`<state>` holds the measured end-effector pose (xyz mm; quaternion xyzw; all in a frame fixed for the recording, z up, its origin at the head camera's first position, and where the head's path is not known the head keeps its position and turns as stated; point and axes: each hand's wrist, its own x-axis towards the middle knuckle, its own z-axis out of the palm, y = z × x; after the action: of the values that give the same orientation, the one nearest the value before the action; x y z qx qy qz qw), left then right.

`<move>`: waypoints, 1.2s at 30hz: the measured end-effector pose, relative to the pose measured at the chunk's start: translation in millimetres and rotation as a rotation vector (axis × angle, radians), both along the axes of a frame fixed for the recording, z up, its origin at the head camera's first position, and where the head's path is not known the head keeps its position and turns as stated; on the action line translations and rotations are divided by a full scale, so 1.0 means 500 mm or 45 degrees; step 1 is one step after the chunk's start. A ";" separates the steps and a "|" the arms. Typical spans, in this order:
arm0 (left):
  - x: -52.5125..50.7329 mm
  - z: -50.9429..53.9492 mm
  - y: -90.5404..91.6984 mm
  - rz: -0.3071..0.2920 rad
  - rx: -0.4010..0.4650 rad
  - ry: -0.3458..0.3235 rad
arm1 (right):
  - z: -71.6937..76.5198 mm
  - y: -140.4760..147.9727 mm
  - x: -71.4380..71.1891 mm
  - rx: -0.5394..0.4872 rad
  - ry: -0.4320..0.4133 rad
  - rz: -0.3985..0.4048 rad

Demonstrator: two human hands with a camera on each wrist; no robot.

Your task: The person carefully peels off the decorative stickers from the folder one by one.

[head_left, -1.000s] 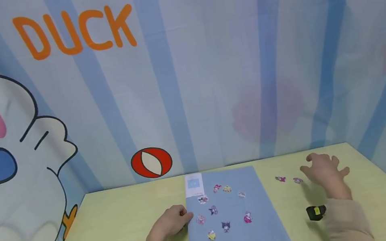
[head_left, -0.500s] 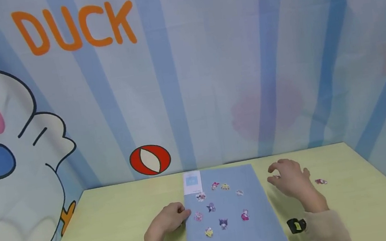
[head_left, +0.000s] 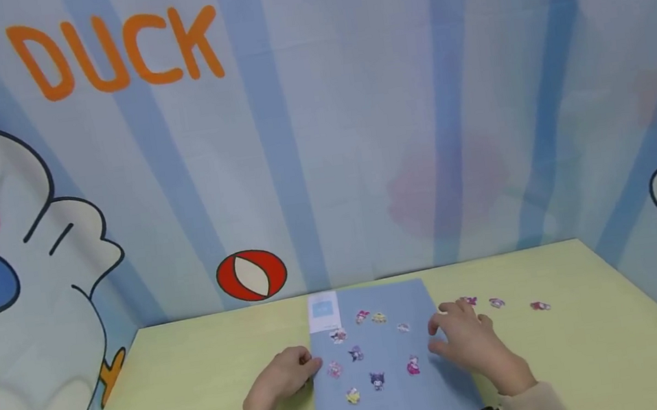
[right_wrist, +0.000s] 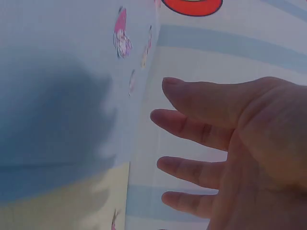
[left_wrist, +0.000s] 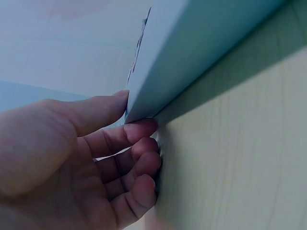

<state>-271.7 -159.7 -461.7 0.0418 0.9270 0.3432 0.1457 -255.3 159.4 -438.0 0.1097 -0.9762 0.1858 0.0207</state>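
A blue board (head_left: 405, 409) lies on the table with several small character stickers on it, among them a dark purple one (head_left: 377, 381) and a pink one (head_left: 412, 365). At the board's left edge my left hand (head_left: 281, 382) pinches it; in the left wrist view the thumb of that hand (left_wrist: 72, 153) is on the upper face, its index finger against the lower edge. Over the right edge hovers my right hand (head_left: 467, 339), fingers spread and holding nothing, as the right wrist view of the hand (right_wrist: 240, 134) also shows.
Three stickers lie on the yellow table (head_left: 203, 388) right of the board: one (head_left: 470, 300) just beyond my right fingers, another (head_left: 496, 303), and a third (head_left: 540, 306) farther right. A white card (head_left: 323, 311) is at the board's top left corner. A printed curtain (head_left: 343, 127) stands behind.
My right hand has moved left, from the table's right side to the board's right edge, uncovering the loose stickers. My left hand has stayed at the left edge.
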 end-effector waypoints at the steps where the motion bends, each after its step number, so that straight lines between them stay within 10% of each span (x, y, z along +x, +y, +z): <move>1: 0.000 -0.001 0.001 -0.006 0.004 0.001 | -0.002 -0.005 0.002 -0.001 0.001 0.002; 36: 0.002 0.007 0.000 0.030 -0.015 -0.035 | -0.022 -0.067 0.006 0.071 0.023 0.103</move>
<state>-270.7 -159.4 -458.1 0.0254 0.9273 0.3399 0.1545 -252.2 125.7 -449.0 0.1513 -0.9756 0.1580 0.0187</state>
